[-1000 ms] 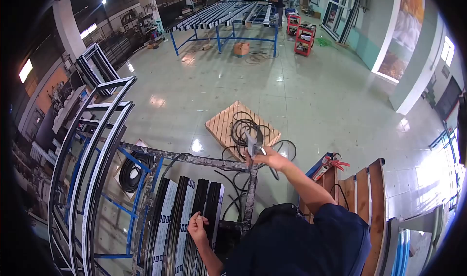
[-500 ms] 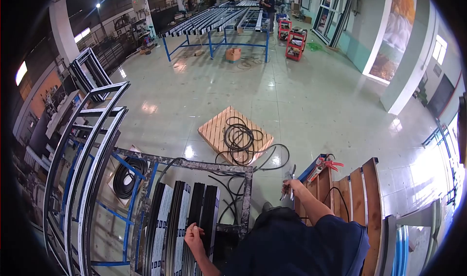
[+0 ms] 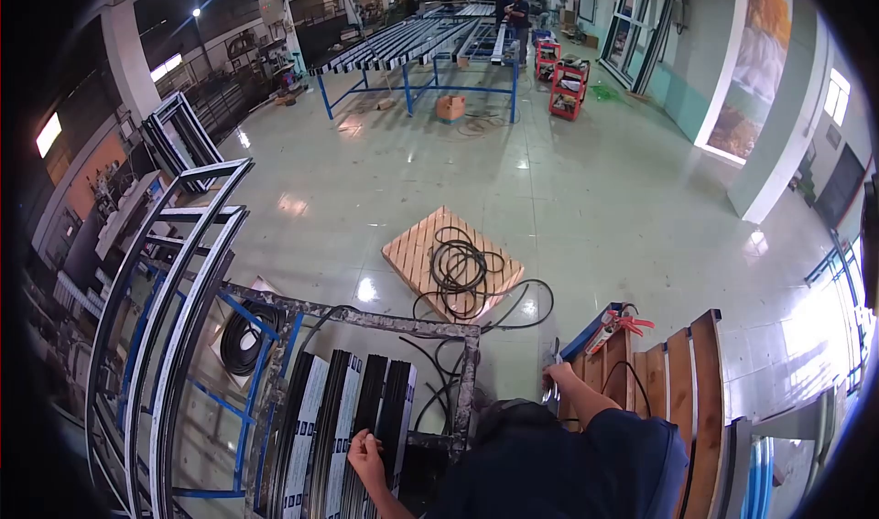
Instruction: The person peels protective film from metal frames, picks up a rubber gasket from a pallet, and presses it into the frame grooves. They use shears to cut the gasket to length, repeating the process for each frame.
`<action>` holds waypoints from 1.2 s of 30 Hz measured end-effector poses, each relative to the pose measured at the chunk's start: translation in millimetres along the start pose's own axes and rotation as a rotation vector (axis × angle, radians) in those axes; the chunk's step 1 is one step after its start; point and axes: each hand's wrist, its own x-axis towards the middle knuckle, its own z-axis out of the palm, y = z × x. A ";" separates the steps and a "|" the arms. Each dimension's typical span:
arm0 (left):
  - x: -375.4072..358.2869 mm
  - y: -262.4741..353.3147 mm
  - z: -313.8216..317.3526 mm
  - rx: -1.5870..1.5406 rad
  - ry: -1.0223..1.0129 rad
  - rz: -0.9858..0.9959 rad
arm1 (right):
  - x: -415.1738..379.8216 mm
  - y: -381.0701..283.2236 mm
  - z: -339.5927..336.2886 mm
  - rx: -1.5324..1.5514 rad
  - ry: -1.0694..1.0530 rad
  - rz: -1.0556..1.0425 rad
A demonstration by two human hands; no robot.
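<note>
My right hand [image 3: 558,375] is closed around a slim silver metal tool [image 3: 551,393] that looks like scissors, out beside the wooden slatted rack. Part of the tool is hidden by the fingers. My left hand [image 3: 365,452] hovers low over the bundled black profiles [image 3: 374,386], its fingers curled in a pinch; what lies between the fingertips I cannot tell. The profiles stand in several rows, some with white printed film, inside a paint-stained metal frame [image 3: 403,320]. Black rubber strip [image 3: 439,373] trails across the frame's edge near them.
Ahead on the floor, a wooden pallet [image 3: 417,244] bears a loose coil of black strip [image 3: 461,264]. Window frames [image 3: 174,318] lean at left. A red-handled caulking gun [image 3: 615,329] rests on the slatted rack [image 3: 682,373] at right. Two people [image 3: 515,16] stand by a far table.
The view has shifted slightly, so the surroundings sit lower and farther right. My right hand and its tool have turned, and less of the tool shows. My left hand stays over the profiles.
</note>
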 end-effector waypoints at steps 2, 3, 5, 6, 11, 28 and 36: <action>-0.6 -3.4 -0.9 0.021 0.017 0.001 | 0.9 -7.7 11.0 -0.041 0.066 -0.014; -0.4 -3.8 -0.7 0.031 0.025 0.001 | 5.9 -9.3 14.9 -0.065 0.036 -0.034; 1.0 -2.9 -2.0 0.062 0.053 -0.008 | 17.2 -15.6 22.3 -0.113 -0.020 -0.074; 2.9 -2.4 -2.8 0.076 0.066 -0.014 | 21.0 -19.7 25.8 -0.130 -0.021 -0.037; 37.9 -4.7 -17.4 0.187 0.154 0.105 | 46.6 -48.7 47.4 -0.294 -0.057 0.018; 143.9 8.3 -23.9 1.067 0.447 0.235 | 136.4 -106.2 72.3 -0.906 -0.152 0.043; 175.4 -30.7 -52.1 1.260 0.411 0.053 | 168.5 -104.9 84.8 -1.132 -0.240 -0.020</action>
